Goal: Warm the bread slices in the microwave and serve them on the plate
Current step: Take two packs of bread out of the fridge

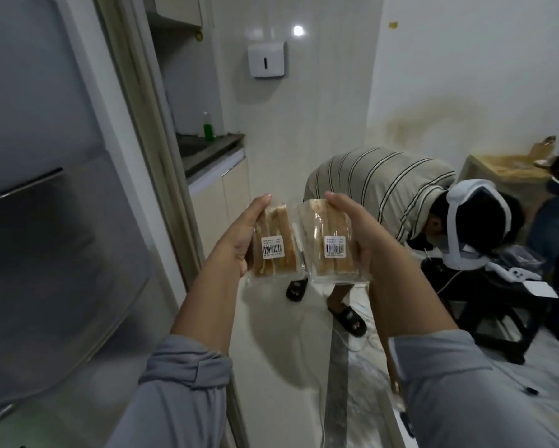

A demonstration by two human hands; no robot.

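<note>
Two clear plastic-wrapped packs of brown bread slices: left pack (273, 242) gripped by left hand (239, 236), right pack (331, 242) at three o'clock, gripped by right hand (368, 240). Slippery film; likely to slide out and drop.

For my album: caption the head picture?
Two hands each hold a wrapped bread pack beside the fridge.

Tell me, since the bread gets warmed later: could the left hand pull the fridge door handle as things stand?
Probably not yet. The left hand grips a wrapped bread pack, so no fingers are free, though nothing stands between it and the fridge handle.
</note>
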